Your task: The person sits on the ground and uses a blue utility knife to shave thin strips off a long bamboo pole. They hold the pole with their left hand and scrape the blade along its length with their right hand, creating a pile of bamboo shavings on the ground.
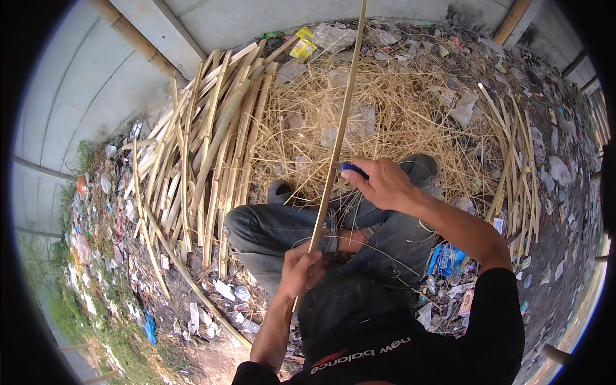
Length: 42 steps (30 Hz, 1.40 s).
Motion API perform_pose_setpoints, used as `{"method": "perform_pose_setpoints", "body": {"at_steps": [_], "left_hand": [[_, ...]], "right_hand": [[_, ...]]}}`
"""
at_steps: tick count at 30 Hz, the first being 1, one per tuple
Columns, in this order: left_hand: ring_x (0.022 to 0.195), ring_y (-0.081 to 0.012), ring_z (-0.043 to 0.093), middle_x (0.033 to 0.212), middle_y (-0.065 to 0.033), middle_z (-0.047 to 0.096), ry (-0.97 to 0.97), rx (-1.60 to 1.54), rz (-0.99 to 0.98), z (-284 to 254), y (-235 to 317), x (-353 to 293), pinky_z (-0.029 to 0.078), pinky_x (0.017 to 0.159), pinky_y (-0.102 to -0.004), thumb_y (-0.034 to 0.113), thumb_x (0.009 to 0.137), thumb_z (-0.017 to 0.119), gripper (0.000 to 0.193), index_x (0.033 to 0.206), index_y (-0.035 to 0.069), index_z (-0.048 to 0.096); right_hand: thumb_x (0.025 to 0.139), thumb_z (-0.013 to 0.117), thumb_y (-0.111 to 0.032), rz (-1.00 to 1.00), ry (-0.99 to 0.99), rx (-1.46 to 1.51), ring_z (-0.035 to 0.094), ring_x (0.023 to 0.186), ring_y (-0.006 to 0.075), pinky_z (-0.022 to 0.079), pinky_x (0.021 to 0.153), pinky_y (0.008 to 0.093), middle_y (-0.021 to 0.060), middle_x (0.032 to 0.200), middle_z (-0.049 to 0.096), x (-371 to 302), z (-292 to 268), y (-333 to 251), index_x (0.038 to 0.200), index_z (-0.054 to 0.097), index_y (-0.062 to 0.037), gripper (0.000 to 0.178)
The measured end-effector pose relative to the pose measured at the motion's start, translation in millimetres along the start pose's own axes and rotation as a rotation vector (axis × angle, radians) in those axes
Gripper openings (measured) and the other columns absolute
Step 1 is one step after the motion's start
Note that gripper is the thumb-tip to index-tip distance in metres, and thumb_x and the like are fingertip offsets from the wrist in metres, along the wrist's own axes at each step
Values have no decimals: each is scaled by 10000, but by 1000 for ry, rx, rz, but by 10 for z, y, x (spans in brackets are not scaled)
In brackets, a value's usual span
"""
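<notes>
- The left hand point(300, 269) is closed around the lower part of a bamboo strip point(345, 106), fingers wrapped with no visible gap.
- The right hand point(384, 183) is curled firmly round the handle of a blue-handled knife point(355, 170), its blade at the strip's right side; how deep it bites is too small to tell.
- The strip slants up over the person's crossed legs point(263, 237), its short lower end below the left fist, its long upper part above the ground's far edge.
- Pale bamboo shavings point(398, 109) lie heaped on the ground point(548, 221) beyond the legs.
- Split bamboo slats point(215, 128) are piled near the ground's left edge, beside the grey wall point(70, 96).
- Thinner strips point(513, 167) lie bunched toward the right edge.
- A blue packet point(444, 258) lies just beside the right knee.
</notes>
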<state>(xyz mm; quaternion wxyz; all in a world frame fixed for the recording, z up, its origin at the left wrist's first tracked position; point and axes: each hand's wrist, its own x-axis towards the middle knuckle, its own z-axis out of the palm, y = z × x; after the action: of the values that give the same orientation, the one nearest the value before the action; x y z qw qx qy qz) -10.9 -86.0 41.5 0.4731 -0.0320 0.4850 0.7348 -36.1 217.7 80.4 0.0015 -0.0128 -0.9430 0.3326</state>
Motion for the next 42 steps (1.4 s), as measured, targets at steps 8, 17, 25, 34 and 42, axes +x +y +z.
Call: {"method": "perform_pose_setpoints", "body": {"at_steps": [8, 17, 25, 34, 42], "left_hand": [[451, -43, 295, 606, 79, 356, 12, -19, 61, 58, 99, 78, 281, 412, -232, 44, 1013, 513, 527, 1540, 42, 520], [426, -48, 276, 584, 68, 360, 15, 42, 100, 142, 102, 138, 269, 396, -234, 100, 1022, 527, 215, 1177, 35, 660], [450, -38, 298, 599, 74, 368, 27, 65, 111, 113, 173, 151, 278, 402, -229, 74, 1017, 523, 174, 1131, 47, 651], [454, -39, 272, 598, 72, 348, 8, 22, 19, 19, -58, 214, 285, 412, -224, 61, 1012, 532, 508, 1520, 47, 543], [452, -53, 265, 597, 63, 327, -21, -16, 34, 50, 56, 126, 283, 413, -232, 80, 1007, 533, 486, 1489, 32, 565]], "right_hand": [[1067, 570, -486, -182, -103, 49, 665, 590, 434, 507, 538, 506, 212, 604, 623, -422, 201, -288, 1029, 667, -2, 495], [1061, 563, -507, -335, -81, -5, 662, 564, 417, 507, 521, 504, 177, 575, 617, -384, 268, -330, 990, 640, -37, 482], [1049, 562, -530, -308, -72, -53, 681, 591, 412, 517, 523, 510, 190, 599, 641, -302, 340, -369, 1025, 695, -73, 476], [1064, 552, -526, -242, -80, -71, 680, 597, 396, 527, 554, 498, 171, 619, 648, -190, 171, -290, 1023, 705, -60, 492], [1054, 569, -520, -241, -137, -30, 696, 625, 407, 532, 557, 513, 176, 619, 654, -289, 240, -284, 1020, 691, -47, 490]]}}
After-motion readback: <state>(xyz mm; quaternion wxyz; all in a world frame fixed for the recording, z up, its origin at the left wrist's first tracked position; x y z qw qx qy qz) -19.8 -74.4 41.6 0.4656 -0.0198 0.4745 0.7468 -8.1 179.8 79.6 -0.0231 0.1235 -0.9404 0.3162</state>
